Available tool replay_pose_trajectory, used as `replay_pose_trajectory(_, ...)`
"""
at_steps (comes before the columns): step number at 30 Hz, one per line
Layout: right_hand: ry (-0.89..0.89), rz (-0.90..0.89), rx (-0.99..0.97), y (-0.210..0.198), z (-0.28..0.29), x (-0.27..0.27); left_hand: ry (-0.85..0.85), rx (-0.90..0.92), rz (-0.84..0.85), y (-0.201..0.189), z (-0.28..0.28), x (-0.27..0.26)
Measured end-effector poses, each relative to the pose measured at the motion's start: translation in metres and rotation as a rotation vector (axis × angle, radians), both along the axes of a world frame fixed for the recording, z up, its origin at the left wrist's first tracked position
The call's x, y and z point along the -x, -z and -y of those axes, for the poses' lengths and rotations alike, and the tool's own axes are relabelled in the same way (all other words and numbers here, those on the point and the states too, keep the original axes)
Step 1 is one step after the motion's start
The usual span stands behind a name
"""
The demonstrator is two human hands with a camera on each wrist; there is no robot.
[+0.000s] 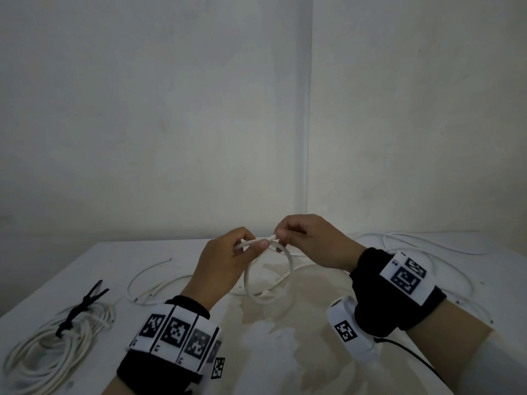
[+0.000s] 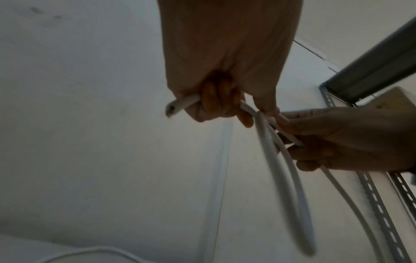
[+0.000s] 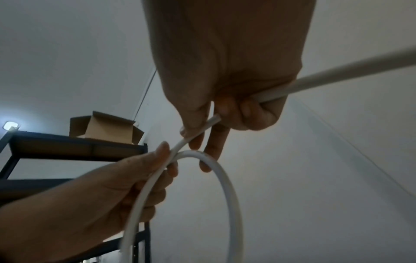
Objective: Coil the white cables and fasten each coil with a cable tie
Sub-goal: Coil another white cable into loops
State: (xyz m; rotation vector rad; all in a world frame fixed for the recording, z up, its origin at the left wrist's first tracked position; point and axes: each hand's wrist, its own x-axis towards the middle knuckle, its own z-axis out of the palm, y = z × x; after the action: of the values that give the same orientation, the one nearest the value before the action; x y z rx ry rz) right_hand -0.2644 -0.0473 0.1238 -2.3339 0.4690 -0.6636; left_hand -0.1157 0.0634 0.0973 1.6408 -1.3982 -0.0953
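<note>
both hands are up over the table [image 1: 142,260] working the first loop of a thick white cable [image 1: 289,259]. the left hand [image 1: 228,262] is curling its fingers round the cable near the cut end, thumb pressing where the loop crosses. the right hand [image 1: 308,242] is pinching the cable just past that crossing, with the long tail running off through its palm to the loose slack lying on the table behind.

my take on doing this bit well: keep the left pinch planted on the crossing so the loop isn't springing open, and let the right hand feed slack in same-size loops instead of yanking. stiff cable like this probably wants a slight twist per loop or it'll kink.

one finished coil [image 1: 48,346] is already sitting front left with a black tie [image 1: 82,306] round it.
</note>
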Motion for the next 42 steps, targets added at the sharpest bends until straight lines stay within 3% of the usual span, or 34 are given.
replay_pose_trajectory(12, -0.008, 0.073, -0.168, -0.001, -0.007, 0.002, 0.088, -0.022, -0.133, -0.003, -0.004, -0.002)
replay_pose_trajectory(16, -0.043, 0.039, -0.055, 0.000, -0.007, 0.003, 0.105, 0.003, -0.186, -0.003, -0.002, 0.001)
replay_pose_trajectory(21, -0.055, 0.061, -0.144, 0.002, -0.010, -0.002, 0.117, 0.021, -0.277, 0.000, 0.001, 0.005)
replay_pose_trajectory(30, -0.001, 0.065, -0.106, 0.003, -0.006, 0.001, 0.175, -0.034, -0.326, -0.008, -0.001, 0.012)
replay_pose_trajectory(37, -0.032, 0.076, -0.276, 0.000, -0.012, 0.003, 0.017, 0.048, -0.297, -0.001, 0.002, 0.005)
replay_pose_trajectory(42, 0.025, 0.103, -0.174, 0.004, -0.008, -0.001, -0.027, 0.012, -0.255, -0.001, 0.003, 0.006)
